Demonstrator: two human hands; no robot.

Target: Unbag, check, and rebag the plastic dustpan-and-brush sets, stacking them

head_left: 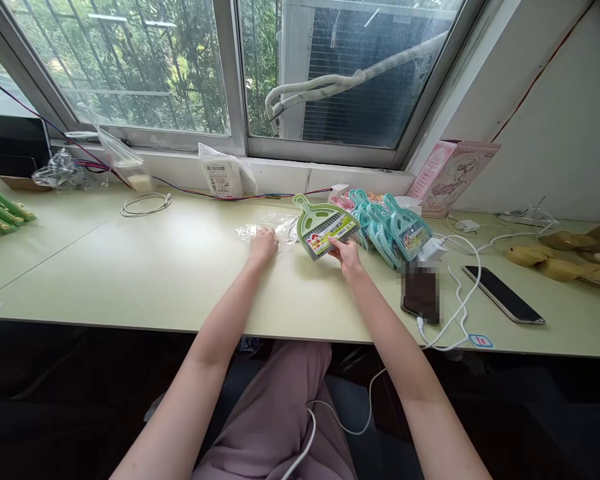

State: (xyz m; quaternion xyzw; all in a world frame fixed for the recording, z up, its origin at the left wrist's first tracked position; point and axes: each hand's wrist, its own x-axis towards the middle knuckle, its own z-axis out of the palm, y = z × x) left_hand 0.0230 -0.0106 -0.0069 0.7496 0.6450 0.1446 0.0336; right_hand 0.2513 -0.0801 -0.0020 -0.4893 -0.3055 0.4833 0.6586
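My right hand [347, 255] pinches the lower edge of a light green mini dustpan-and-brush set [322, 225] with a colourful label, which leans against a row of several teal sets [390, 227] on the pale desk [145, 267]. My left hand [263, 243] rests, fingers curled, on the edge of a clear plastic bag [270, 227] that lies flat just left of the green set.
A blurred phone [420, 293] on a white cable [460, 293] and a second dark phone [503, 293] lie to the right. Yellow plush toys [565, 260], a pink box [453, 175], a coiled white cable [145, 203], plastic bags [225, 175] and green items [0, 210] line the desk.
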